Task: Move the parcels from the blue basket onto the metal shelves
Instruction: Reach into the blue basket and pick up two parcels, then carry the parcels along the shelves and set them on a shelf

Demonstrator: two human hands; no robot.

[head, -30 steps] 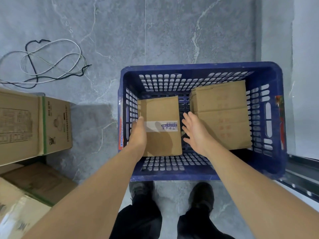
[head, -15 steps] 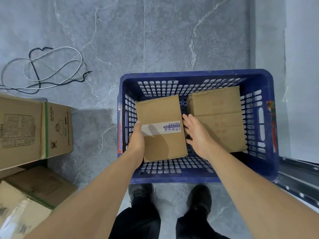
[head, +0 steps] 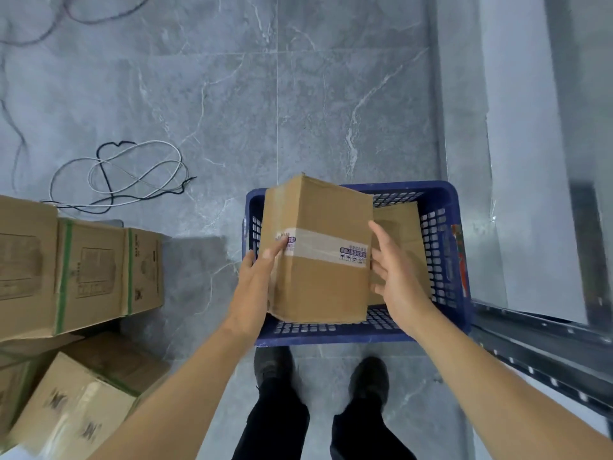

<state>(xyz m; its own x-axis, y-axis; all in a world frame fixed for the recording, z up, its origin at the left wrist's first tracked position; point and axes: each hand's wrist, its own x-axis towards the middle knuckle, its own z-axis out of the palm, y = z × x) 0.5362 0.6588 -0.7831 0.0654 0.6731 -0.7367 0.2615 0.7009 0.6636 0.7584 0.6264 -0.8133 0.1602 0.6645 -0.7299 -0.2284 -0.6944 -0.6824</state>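
Rising from the blue basket [head: 331,336] where it lay, the taped parcel [head: 318,257] is clamped by the left hand [head: 255,283], right hand [head: 398,280] flat against its side; second parcel [head: 401,227] stays inside, cartons [head: 93,270] left

1 head-worn view — steeply downward, close above the basket [head: 414,186].

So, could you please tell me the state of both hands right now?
Left hand: holding the taped parcel, thumb on its top.
Right hand: open, fingers straight along the parcel's right side.
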